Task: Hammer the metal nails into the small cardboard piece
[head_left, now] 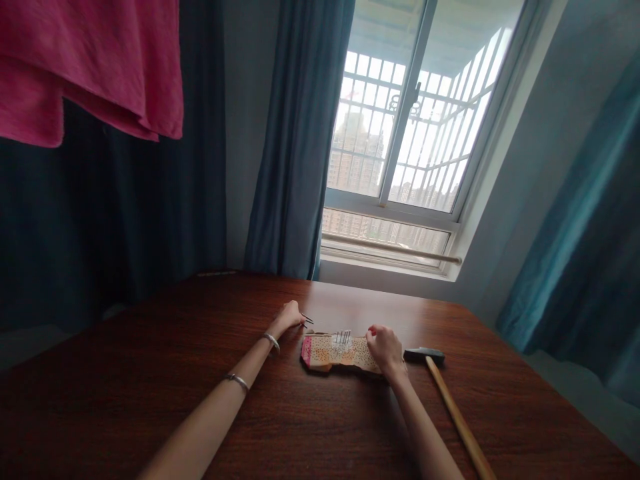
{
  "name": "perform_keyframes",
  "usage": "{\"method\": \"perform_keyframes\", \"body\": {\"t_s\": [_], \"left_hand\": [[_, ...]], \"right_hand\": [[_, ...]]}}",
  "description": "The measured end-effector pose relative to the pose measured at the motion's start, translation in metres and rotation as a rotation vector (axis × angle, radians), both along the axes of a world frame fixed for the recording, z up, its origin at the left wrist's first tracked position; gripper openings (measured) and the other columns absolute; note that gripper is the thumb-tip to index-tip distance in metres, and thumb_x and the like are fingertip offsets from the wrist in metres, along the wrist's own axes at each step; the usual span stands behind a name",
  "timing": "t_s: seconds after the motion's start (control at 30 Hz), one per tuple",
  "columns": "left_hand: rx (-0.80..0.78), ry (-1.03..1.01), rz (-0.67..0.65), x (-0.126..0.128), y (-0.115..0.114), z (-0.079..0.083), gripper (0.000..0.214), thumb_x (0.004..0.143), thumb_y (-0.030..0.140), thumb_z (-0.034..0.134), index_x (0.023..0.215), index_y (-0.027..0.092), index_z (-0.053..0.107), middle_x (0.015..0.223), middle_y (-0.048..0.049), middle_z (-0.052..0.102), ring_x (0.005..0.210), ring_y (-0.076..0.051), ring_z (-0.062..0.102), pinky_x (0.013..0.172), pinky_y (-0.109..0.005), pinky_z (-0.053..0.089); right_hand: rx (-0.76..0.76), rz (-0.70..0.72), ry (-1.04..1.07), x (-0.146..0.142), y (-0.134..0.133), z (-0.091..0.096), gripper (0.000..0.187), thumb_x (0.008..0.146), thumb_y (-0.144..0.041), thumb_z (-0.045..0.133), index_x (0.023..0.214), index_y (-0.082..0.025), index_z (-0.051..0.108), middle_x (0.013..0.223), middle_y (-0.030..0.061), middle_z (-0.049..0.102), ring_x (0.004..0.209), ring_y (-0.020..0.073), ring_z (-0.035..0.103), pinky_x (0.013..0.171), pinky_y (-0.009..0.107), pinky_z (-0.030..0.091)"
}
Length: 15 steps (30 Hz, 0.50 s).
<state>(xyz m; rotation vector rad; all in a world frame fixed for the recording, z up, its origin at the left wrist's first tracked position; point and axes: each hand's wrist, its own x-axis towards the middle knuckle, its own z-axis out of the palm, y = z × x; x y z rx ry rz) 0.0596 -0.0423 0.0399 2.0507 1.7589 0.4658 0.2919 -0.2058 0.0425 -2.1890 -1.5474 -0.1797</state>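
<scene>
A wooden board (320,353) peppered with small dark holes and pink at its left end lies on the table before me. Several nails (343,337) stand upright in a pale patch near its far edge. My left hand (289,316) is closed just beyond the board's left end, with thin dark nails (307,319) poking out from its fingers. Over the board's right part rests my right hand (385,347), its fingers curled together; whatever they hold, if anything, is too small to make out. A hammer (425,355) with a dark head and wooden handle lies right of that hand.
The dark red-brown wooden table (150,393) stretches around the board. Behind it hang blue curtains (295,133) beside a barred window (400,120). A pink towel (100,67) hangs at the upper left.
</scene>
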Motion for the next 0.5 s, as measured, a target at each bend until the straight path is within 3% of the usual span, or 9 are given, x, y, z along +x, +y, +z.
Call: {"method": "perform_keyframes", "body": {"t_s": [0.23, 0.5], "left_hand": [[-0.013, 0.077, 0.021, -0.006, 0.008, -0.001, 0.019, 0.048, 0.015, 0.064, 0.065, 0.009, 0.06, 0.068, -0.0124, 0.064, 0.069, -0.022, 0.06, 0.052, -0.023, 0.039], [-0.037, -0.012, -0.092, -0.008, 0.007, 0.005, 0.011, 0.052, 0.018, 0.062, 0.054, 0.008, 0.058, 0.047, -0.0046, 0.054, 0.052, -0.016, 0.053, 0.046, -0.023, 0.034]], "right_hand": [[0.017, -0.016, 0.063, 0.006, 0.001, 0.002, 0.029, 0.079, -0.032, 0.042, 0.087, -0.022, 0.068, 0.084, 0.0077, 0.069, 0.081, 0.0195, 0.062, 0.064, 0.025, 0.041], [0.12, 0.015, 0.183, 0.012, 0.003, -0.002, 0.03, 0.078, -0.03, 0.042, 0.086, -0.02, 0.069, 0.086, 0.0093, 0.069, 0.084, 0.0218, 0.062, 0.072, 0.029, 0.043]]}}
